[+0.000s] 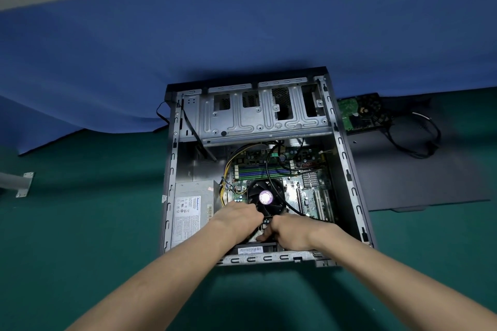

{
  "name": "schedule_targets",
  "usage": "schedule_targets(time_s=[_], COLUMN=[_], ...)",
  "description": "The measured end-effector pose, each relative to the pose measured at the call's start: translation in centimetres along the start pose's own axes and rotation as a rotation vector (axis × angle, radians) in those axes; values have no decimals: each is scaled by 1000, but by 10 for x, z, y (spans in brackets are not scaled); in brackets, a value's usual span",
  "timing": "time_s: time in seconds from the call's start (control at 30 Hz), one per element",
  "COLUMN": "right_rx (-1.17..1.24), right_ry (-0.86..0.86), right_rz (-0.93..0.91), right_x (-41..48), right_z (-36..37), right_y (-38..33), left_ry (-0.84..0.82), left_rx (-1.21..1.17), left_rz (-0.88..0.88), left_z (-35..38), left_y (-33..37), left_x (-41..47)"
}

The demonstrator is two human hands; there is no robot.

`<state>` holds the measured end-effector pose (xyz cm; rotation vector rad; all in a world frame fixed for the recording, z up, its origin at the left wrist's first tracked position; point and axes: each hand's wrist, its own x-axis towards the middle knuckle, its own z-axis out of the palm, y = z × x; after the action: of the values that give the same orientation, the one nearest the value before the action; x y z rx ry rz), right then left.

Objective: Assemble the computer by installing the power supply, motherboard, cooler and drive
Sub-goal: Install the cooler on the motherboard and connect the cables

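Together, left hand [238, 216], right hand [289, 232] curled at cooler [265, 197], grasp unclear, supply label [188, 212] illegible

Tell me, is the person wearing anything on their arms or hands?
No. The left hand and right hand are gloveless, and neither forearm shows a sleeve, watch or bracelet. The fingers are mostly hidden, so rings can't be judged.

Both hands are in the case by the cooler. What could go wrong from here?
1. The left hand and right hand crowd the near edge of the cooler, hiding their grip; a slip could jab the motherboard.
2. A black cable crosses the cooler's fan and might foul the blades if left there.
3. The drive lies outside the case, to its right; it could be forgotten.
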<state>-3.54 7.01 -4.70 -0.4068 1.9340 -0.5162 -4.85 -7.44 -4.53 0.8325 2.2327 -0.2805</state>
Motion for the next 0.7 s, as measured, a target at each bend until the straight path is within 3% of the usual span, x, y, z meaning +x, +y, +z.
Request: schedule_targets(time_s=[0.2,0.33,0.7], right_rx=[41,66,71], right_ry=[13,27,35], right_rz=[-5,5,8], right_x=[-3,-5,-5], right_z=[0,0,2], right_y=[0,-1,-1], left_ry=[-78,-47,-95], left_rx=[59,12,40], left_rz=[-14,-18,87], left_z=[-3,2,-5], left_y=[3,0,7], left_x=[4,2,5])
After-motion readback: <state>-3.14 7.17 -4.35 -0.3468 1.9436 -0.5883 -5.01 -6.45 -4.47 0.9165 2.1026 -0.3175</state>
